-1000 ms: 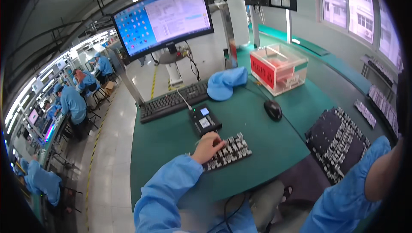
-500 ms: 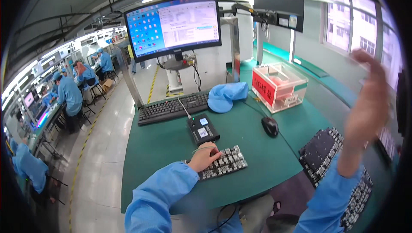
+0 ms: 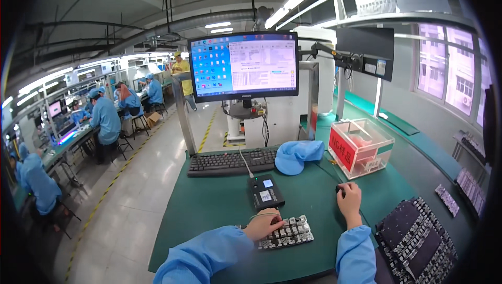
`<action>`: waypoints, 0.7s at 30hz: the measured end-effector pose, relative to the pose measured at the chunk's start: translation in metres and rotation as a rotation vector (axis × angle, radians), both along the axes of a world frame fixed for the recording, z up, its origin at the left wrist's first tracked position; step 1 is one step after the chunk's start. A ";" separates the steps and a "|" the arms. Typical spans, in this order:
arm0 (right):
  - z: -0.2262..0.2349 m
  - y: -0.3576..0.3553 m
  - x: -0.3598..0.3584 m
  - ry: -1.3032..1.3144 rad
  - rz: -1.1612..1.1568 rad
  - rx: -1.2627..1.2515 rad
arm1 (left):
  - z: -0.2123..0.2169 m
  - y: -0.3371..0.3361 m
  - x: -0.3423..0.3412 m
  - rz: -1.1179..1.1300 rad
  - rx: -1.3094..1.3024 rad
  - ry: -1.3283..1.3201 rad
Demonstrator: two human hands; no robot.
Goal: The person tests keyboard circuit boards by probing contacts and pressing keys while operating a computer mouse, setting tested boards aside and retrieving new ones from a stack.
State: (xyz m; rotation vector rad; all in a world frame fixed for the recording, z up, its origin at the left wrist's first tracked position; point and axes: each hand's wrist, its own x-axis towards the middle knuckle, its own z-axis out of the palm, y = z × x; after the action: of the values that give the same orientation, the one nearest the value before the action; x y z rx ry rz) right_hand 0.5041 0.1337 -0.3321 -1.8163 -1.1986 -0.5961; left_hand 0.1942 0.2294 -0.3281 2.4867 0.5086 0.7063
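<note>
My left hand [image 3: 263,225] rests on a small keypad [image 3: 289,231] with pale keycaps that lies near the front of the green table [image 3: 214,205]; the fingers press its left end. Over at the right, my right hand [image 3: 349,199] covers a black computer mouse [image 3: 339,188], gripping it. Between the keypad and a black full-size keyboard [image 3: 231,161] sits a small black box with two little screens [image 3: 265,191], wired toward the back. A monitor [image 3: 243,66] stands behind the keyboard, lit with windows.
A blue cloth cap [image 3: 298,156] lies beside the keyboard. A clear plastic box with a red label [image 3: 360,147] stands at the right. Stacked black keyboard trays [image 3: 418,242] fill the lower right. Several people in blue coats [image 3: 107,119] work at benches on the left, across an aisle.
My right hand came down from high at the right and settled on the mouse. The view tilted up, showing more of the monitor. My left hand stayed on the keypad.
</note>
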 end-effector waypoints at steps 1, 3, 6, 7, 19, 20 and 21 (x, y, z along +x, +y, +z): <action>-0.001 -0.003 -0.001 -0.048 0.033 0.000 | -0.005 0.004 0.000 -0.014 0.038 -0.026; -0.010 -0.006 0.003 -0.079 0.063 -0.066 | -0.002 0.003 0.003 -0.009 0.033 -0.027; -0.013 -0.003 0.004 -0.084 -0.019 -0.150 | 0.002 0.002 0.001 0.010 0.019 -0.024; -0.014 -0.004 0.004 -0.081 -0.019 -0.159 | 0.001 0.001 0.001 0.009 0.016 -0.019; -0.008 -0.008 -0.003 0.143 -0.080 -0.320 | -0.002 0.002 -0.001 0.015 0.014 0.014; -0.008 -0.009 -0.002 0.141 -0.075 -0.313 | -0.002 0.002 -0.001 0.016 0.012 0.014; -0.009 -0.010 -0.002 0.139 -0.070 -0.306 | -0.002 0.003 -0.001 0.007 0.036 0.010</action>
State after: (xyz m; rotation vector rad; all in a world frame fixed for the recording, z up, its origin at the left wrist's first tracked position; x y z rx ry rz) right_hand 0.5016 0.1236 -0.3411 -2.1257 -1.1853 -0.3304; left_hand 0.1935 0.2321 -0.3304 2.5242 0.5122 0.7126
